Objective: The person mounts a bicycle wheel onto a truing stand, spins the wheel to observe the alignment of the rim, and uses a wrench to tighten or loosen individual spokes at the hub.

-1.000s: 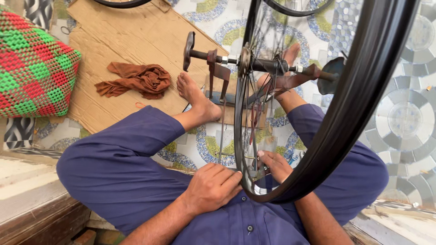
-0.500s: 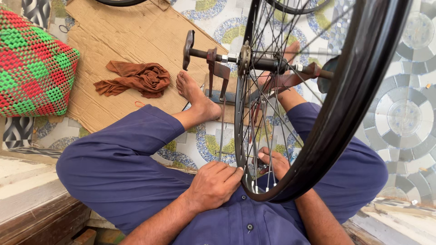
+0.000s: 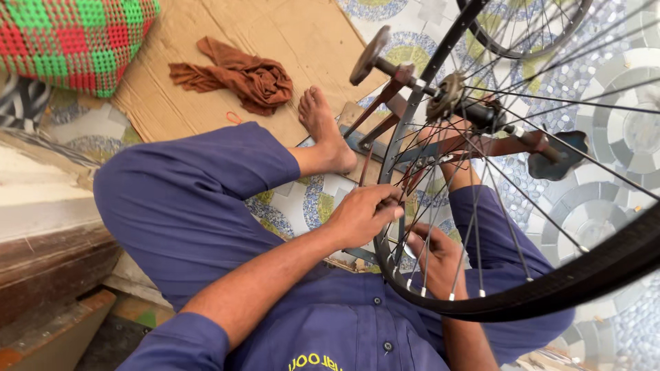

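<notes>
Shifting up from the lap, the left hand (image 3: 361, 216) is now pinching spokes (image 3: 474, 206) at the wheel's (image 3: 550, 288) seven o'clock, fingers closed; the right hand (image 3: 436, 257) is curling behind them, grip unclear. Wheel sits in its stand (image 3: 385, 103); adjusting looks midway.

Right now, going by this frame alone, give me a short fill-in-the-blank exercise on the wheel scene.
1. Both hands are at the rim of a bicycle ____.
2. The brown rag lies on a sheet of ____.
3. The left hand is outside the spokes; the right hand shows ____ them.
4. The person's feet are ____.

Missing words: wheel; cardboard; behind; bare
</notes>
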